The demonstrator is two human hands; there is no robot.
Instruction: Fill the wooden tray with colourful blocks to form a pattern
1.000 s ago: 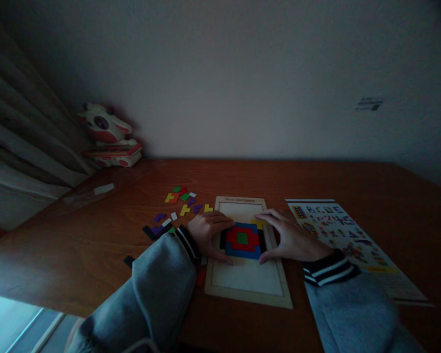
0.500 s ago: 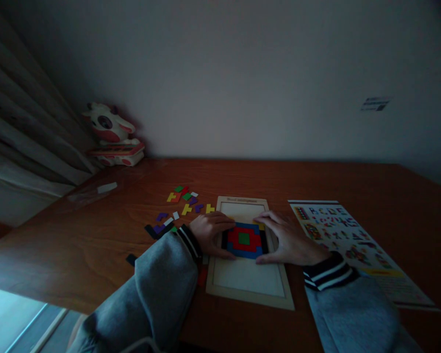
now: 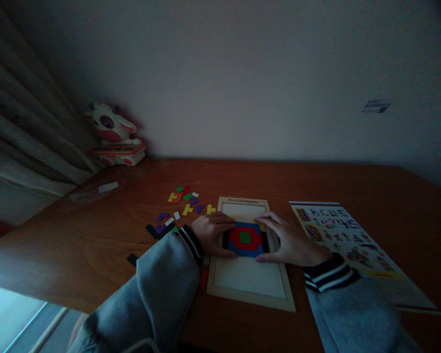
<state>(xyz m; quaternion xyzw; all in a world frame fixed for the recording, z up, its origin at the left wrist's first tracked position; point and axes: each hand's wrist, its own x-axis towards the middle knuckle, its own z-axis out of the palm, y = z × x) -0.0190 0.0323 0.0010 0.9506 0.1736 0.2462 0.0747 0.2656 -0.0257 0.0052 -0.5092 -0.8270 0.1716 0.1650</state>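
A flat block of puzzle pieces (image 3: 255, 238) lies in the middle of a pale wooden tray (image 3: 248, 282). Its centre is a green square, with red around it, blue along the top and bottom edges, and black at both sides. My left hand (image 3: 213, 233) grips its left end, thumb at the near edge and fingers at the far edge. On the right end, my right hand (image 3: 288, 240) does the same with thumb and fingertips. A bit of yellow (image 3: 262, 227) shows by the right fingertips. The hands partly cover the block's ends.
Loose coloured pieces (image 3: 187, 210) are scattered left of the tray, some beside my left sleeve. A printed pattern sheet (image 3: 338, 235) lies to the right. A cow figure (image 3: 115, 135) stands at the table's back left, near a curtain (image 3: 25, 117). Behind is a wall (image 3: 250, 83).
The view has shifted very slightly. Both hands keep their hold on the block, and the pieces look the same.
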